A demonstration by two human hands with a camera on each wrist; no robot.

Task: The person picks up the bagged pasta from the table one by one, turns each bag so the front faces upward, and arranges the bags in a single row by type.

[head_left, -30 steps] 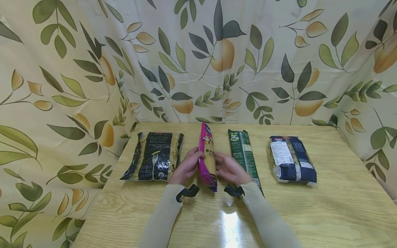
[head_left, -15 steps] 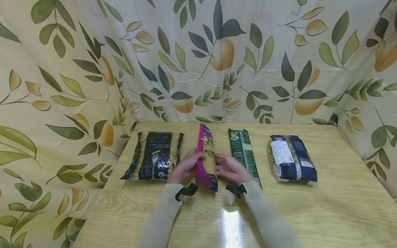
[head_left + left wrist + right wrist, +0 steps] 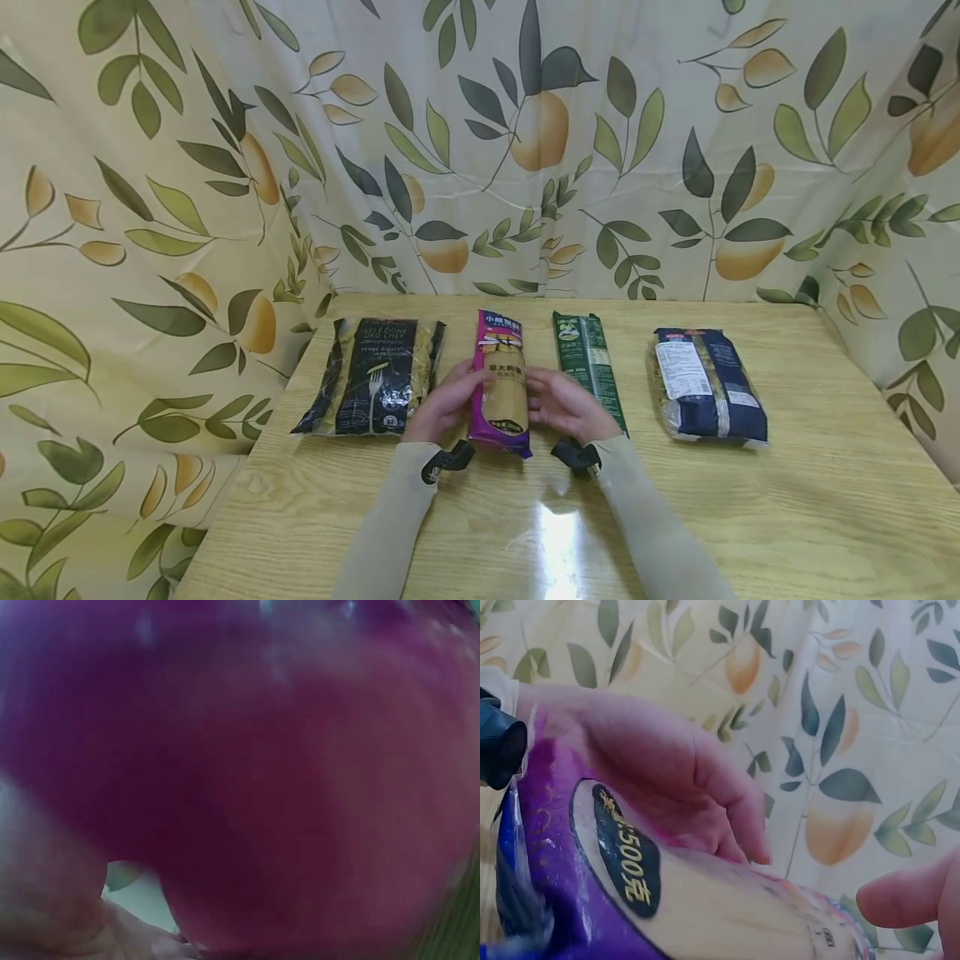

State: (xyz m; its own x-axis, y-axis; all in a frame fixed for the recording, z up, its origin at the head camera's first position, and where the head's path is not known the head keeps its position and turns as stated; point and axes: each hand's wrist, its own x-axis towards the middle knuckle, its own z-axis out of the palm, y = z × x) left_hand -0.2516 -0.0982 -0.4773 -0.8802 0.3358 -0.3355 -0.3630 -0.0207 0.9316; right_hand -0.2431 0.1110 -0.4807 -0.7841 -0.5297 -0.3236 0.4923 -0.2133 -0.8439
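Between both hands stands a purple and pink spaghetti pack (image 3: 504,392) with a clear window of pale pasta, its printed front facing the head camera. The left hand (image 3: 447,402) grips its left edge, thumb on the front. At the right edge the right hand (image 3: 567,407) holds it with fingers reaching behind. In the right wrist view the pack (image 3: 727,907) runs across the lower part, the left hand (image 3: 656,765) lies along its far side, and the right thumb (image 3: 911,896) shows at the right. Blurred purple wrapping (image 3: 262,765) fills most of the left wrist view.
A black penne bag (image 3: 375,379) lies on the wooden table (image 3: 300,517) at the left. A green pasta pack (image 3: 588,362) lies just beyond the right hand, partly hidden by it. Farther right is a dark blue pasta bag (image 3: 708,385). Leaf-patterned curtain (image 3: 487,233) surrounds the table.
The spaghetti pack has turned from nearly edge-on to show its front, and its top has lowered. The right hand has shifted slightly right; the left hand still grips the left edge.
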